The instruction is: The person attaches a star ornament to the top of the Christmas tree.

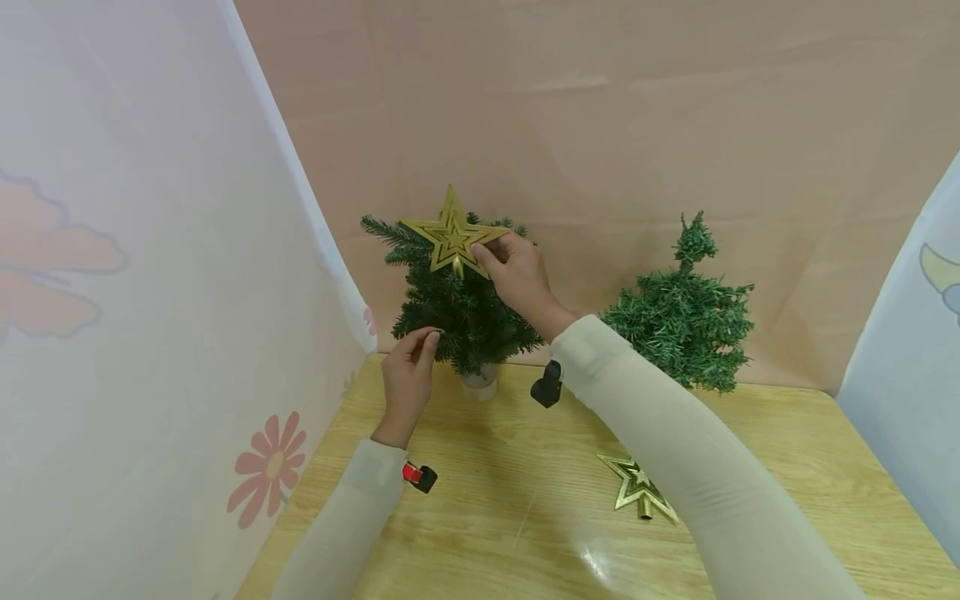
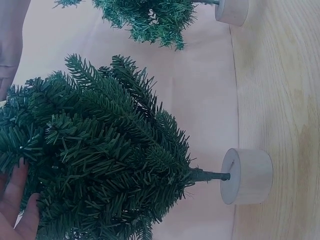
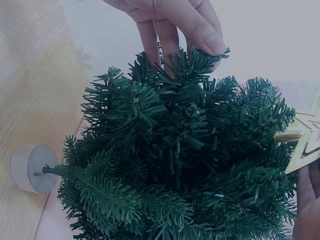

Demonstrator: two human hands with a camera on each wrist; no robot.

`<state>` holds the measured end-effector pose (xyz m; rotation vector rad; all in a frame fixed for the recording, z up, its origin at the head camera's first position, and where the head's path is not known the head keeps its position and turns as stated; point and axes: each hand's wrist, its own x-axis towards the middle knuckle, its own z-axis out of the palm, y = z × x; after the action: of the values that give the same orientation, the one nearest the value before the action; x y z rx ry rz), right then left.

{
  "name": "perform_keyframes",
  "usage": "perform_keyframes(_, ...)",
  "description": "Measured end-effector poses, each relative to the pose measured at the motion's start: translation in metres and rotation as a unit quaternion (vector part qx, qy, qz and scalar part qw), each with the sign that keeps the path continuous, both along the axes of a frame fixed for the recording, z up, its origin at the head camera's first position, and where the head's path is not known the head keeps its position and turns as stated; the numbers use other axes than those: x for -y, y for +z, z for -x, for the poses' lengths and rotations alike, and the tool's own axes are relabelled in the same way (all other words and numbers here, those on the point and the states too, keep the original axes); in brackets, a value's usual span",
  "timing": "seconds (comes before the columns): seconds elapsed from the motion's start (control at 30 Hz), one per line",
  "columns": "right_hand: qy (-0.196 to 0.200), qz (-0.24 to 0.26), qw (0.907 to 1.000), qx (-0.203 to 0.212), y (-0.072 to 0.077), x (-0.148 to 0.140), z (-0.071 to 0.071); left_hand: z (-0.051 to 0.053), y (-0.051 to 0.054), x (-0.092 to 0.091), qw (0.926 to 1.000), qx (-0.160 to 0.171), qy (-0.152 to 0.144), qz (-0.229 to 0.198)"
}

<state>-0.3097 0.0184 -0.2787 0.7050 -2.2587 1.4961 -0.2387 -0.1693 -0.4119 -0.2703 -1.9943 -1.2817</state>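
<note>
A small dark green artificial Christmas tree (image 1: 468, 321) stands at the back left on a round pale base (image 2: 250, 176). My right hand (image 1: 517, 271) pinches a gold star tree topper (image 1: 452, 237) by a lower right point, at the upper part of this tree. The star's short tube points down toward the branches; whether it sits on a stem is hidden. At the tree's left side, my left hand (image 1: 408, 371) pinches a branch tip (image 3: 210, 57) between thumb and fingers. Only some fingers of that hand show in the left wrist view.
To the right stands a second, lighter green tree (image 1: 678, 321). Another gold star (image 1: 637, 487) lies on the wooden table (image 1: 480, 517), partly behind the right sleeve. A beige cloth (image 1: 600, 125) hangs behind, and a flowered white panel (image 1: 150, 250) borders the left.
</note>
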Motion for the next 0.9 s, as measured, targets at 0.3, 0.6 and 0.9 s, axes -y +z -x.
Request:
perform_keyframes(0.3, 0.002, -0.009, 0.9999, -0.004, -0.0003, -0.0010, 0.0012, -0.0006, -0.0002, -0.0007, 1.0000, 0.000, -0.001, 0.001)
perform_keyframes(0.6, 0.006, -0.026, 0.9997, -0.001, 0.0019, -0.0028, 0.0022, 0.0003, 0.0008, -0.0012, 0.9998, -0.003, -0.013, -0.016)
perform_keyframes(0.9, -0.001, -0.026, 0.9989, 0.037, 0.0059, -0.0045, 0.0049, 0.0012, 0.0025, -0.0042, 0.9994, 0.016, -0.002, -0.032)
